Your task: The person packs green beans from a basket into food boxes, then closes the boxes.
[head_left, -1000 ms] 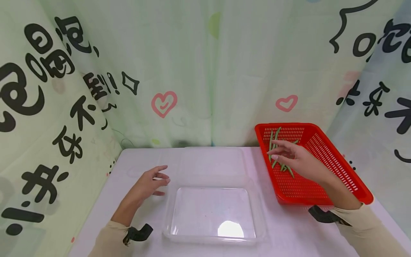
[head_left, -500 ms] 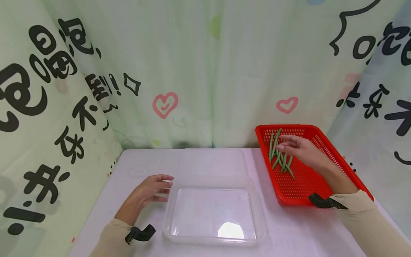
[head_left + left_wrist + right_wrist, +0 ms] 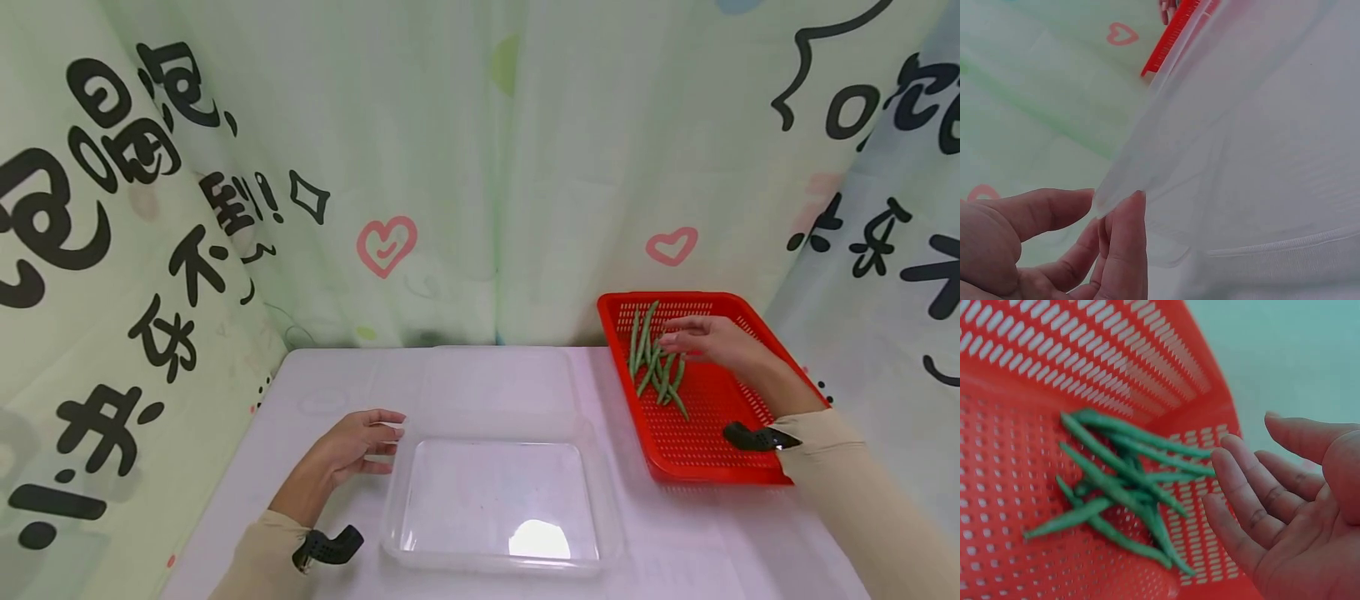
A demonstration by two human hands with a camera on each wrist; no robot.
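Note:
At the left rim of a clear plastic box [image 3: 495, 562], my left hand [image 3: 356, 450] pinches the edge. The left wrist view has the thumb on one side of the box's rim [image 3: 1147, 150] and the fingers on the other. My right hand [image 3: 708, 342] hovers inside the red basket [image 3: 645, 462], holding nothing. Its fingers [image 3: 1241, 481] are loosely extended beside several green beans [image 3: 1116, 487]. The beans lie in a crossed pile on the left side of the basket floor.
A pale cloth-covered table [image 3: 330, 379] carries the box and the basket, the basket at the back right. Behind and at both sides hang printed curtains [image 3: 495, 175] with black lettering and pink hearts.
My right hand has drawn back rightward from over the beans, uncovering more of them. My left hand has moved right and slightly nearer, reaching the box's rim.

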